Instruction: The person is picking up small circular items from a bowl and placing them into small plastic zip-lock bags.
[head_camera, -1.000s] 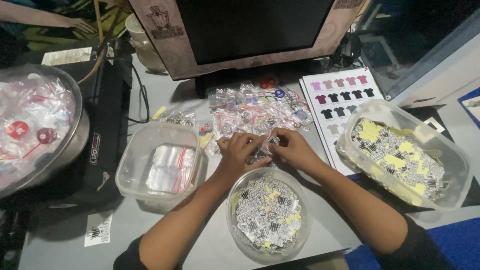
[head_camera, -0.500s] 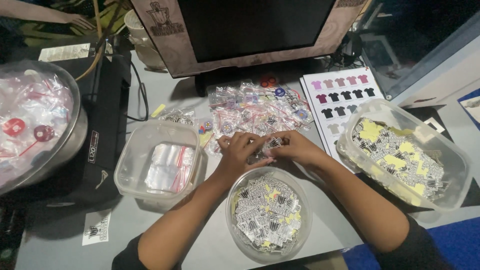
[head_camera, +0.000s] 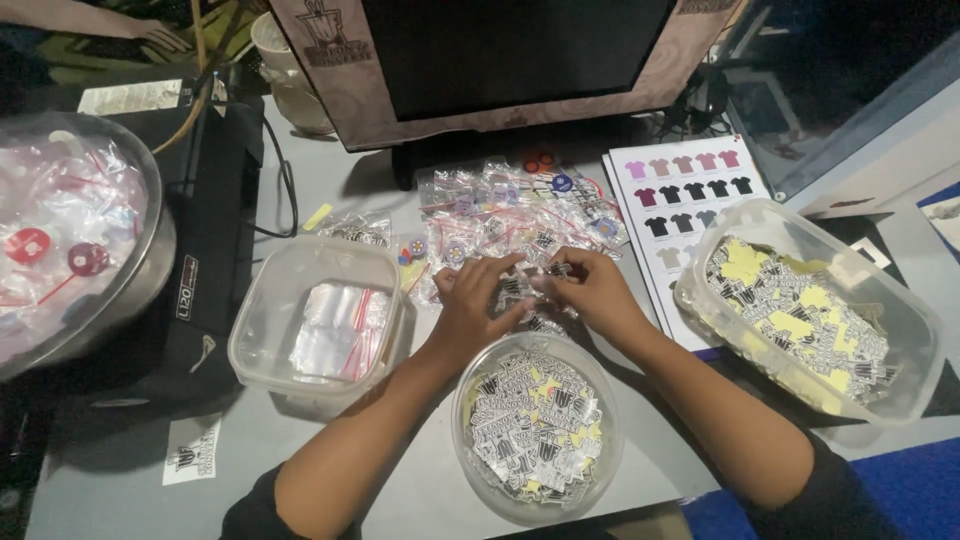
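- Dark monitor (head_camera: 520, 55) standing at far centre.
- Metal bowl (head_camera: 150, 270) of clear packets sitting far left.
- Square clear tub (head_camera: 260, 330) holding zip bags, left of centre.
- Shirt colour chart (head_camera: 690, 195) lying right, beside a clear rectangular tub (head_camera: 905, 340) of stickers.

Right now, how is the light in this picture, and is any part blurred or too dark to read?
Head view: light is dim and uneven; the grey table is lit, the top right corner falls nearly black. The left hand and right hand look slightly soft, so the small clear packet between them is hard to read. Faint glare shows on the metal bowl rim; edges bend a little outward.
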